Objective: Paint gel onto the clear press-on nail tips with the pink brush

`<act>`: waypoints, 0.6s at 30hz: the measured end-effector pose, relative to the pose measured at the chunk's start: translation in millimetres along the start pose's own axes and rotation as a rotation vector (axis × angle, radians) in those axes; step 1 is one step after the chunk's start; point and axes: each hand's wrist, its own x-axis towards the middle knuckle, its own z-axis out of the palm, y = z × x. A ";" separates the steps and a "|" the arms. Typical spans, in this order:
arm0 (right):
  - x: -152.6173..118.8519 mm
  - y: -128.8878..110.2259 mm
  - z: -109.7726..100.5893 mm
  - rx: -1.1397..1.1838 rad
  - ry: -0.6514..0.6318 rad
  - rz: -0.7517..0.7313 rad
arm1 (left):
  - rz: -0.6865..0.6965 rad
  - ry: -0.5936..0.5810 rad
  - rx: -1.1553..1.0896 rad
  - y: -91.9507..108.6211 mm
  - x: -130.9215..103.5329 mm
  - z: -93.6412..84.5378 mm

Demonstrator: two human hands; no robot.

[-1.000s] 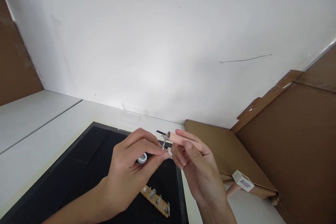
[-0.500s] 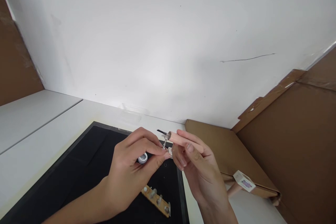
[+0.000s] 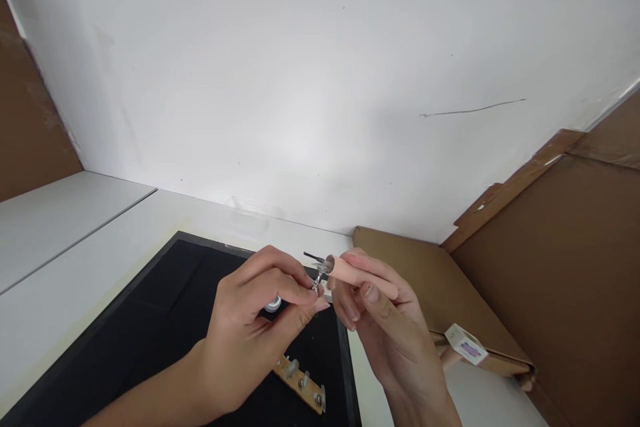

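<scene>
My left hand point(image 3: 270, 320) is closed, with thumb and index finger pinching a small clear, shiny stem-like piece point(image 3: 318, 278). My right hand point(image 3: 390, 327) is wrapped round a pink cylinder point(image 3: 357, 275) with a rounded near end. From the far end of the cylinder, beside the clear piece, a thin dark rod point(image 3: 314, 257) points left. The two held things meet or overlap here; whether they touch, I cannot tell. Partly hidden behind my left fingers is a small round white jar point(image 3: 273, 305). Just past the fingertips shows part of a small white object point(image 3: 327, 291).
A wooden strip point(image 3: 301, 383) with several small clear pieces lies on the black mat point(image 3: 165, 293). At the right, a flat cardboard box point(image 3: 420, 267) rests by the wall, with a small white box point(image 3: 465, 344) and a pinkish rod point(image 3: 450, 358) at its near edge.
The clear piece, the pink cylinder and my right hand have shifted slightly right and down. The jar is now more covered by my left fingers. Both grips stay the same.
</scene>
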 end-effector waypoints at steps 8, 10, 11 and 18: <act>-1.6 -1.0 -4.4 -0.028 -0.046 -0.014 | 0.021 -0.002 -0.011 0.3 0.5 -0.7; -2.2 -1.7 -4.8 -0.022 -0.047 -0.017 | 0.023 -0.002 -0.012 0.1 0.3 -0.7; -2.5 -2.0 -4.9 -0.020 -0.044 -0.019 | 0.021 -0.004 -0.013 0.1 0.2 -0.6; -3.2 -2.5 -4.9 -0.014 -0.065 -0.044 | -0.005 -0.008 -0.045 0.2 -1.4 -0.7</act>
